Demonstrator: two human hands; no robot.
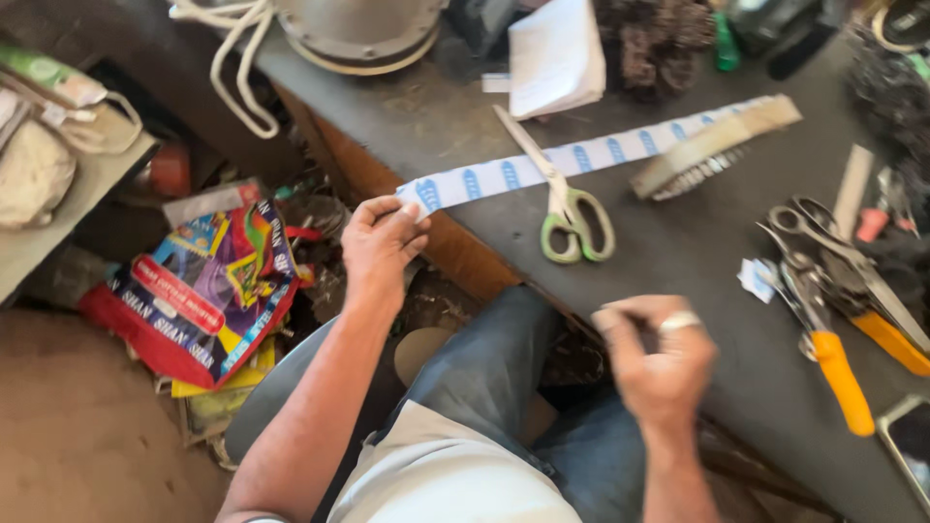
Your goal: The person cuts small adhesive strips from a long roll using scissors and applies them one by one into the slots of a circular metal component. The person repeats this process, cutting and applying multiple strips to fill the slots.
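My left hand [381,240] pinches the near end of a long white strip with blue printed marks [581,155], which runs across the dark worktop [697,252] toward the far right. Green-handled scissors [567,208] lie on top of the strip near its middle. My right hand [659,353], with a ring on one finger, hovers blurred over the table's near edge with its fingers curled together; I cannot make out anything in it. A wooden-backed wire brush [712,150] rests on the strip's far end.
Metal shears and orange-handled pliers [833,320] lie at the right. A white notebook [554,58] and a round metal vessel [358,34] stand at the back. A colourful printed bag [208,286] sits on the floor at left. A phone corner [911,441] shows bottom right.
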